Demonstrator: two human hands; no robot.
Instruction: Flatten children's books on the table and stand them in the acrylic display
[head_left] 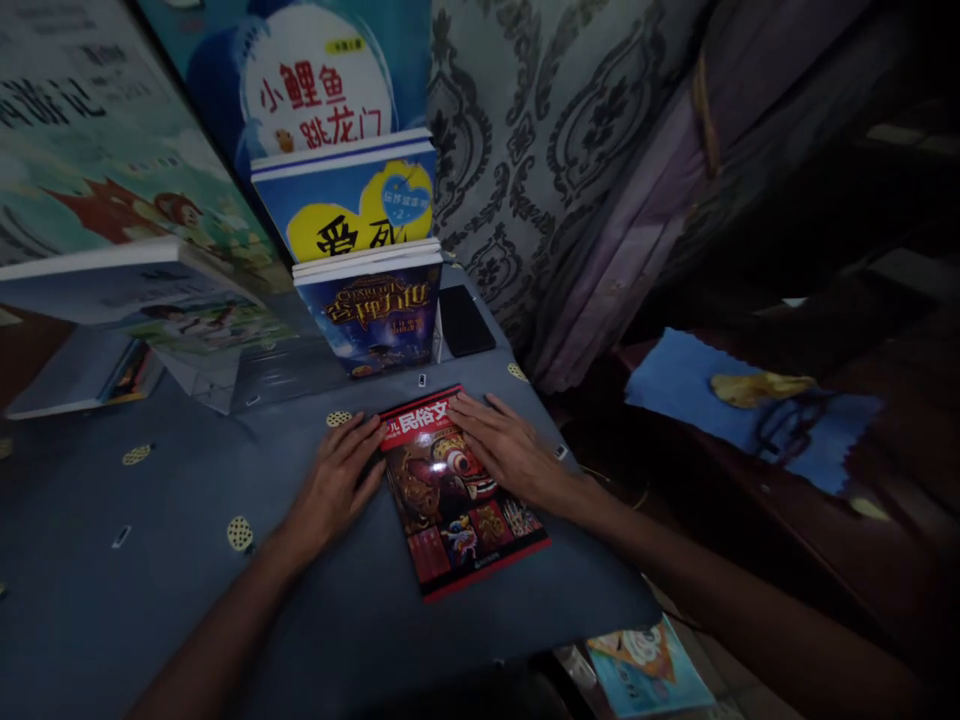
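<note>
A book with a red and black cover (469, 500) lies flat and slightly turned on the cloth-covered table. My left hand (341, 485) rests at its upper left edge, fingers stretched out and fingertips at the cover's border. Across the upper right part of the cover lies my right hand (514, 450), its fingers extended and flat. Neither hand is closed around the book. Just beyond it, a dark blue book (379, 320) stands upright in front of a blue and yellow book (352, 205).
A large picture book (337, 60) stands at the back. On the left is a tilted book (202, 310). A black phone (466, 320) lies by the patterned wall. To the right, a blue cloth (675, 375) bears eyeglasses. Below the table edge is another book (652, 675).
</note>
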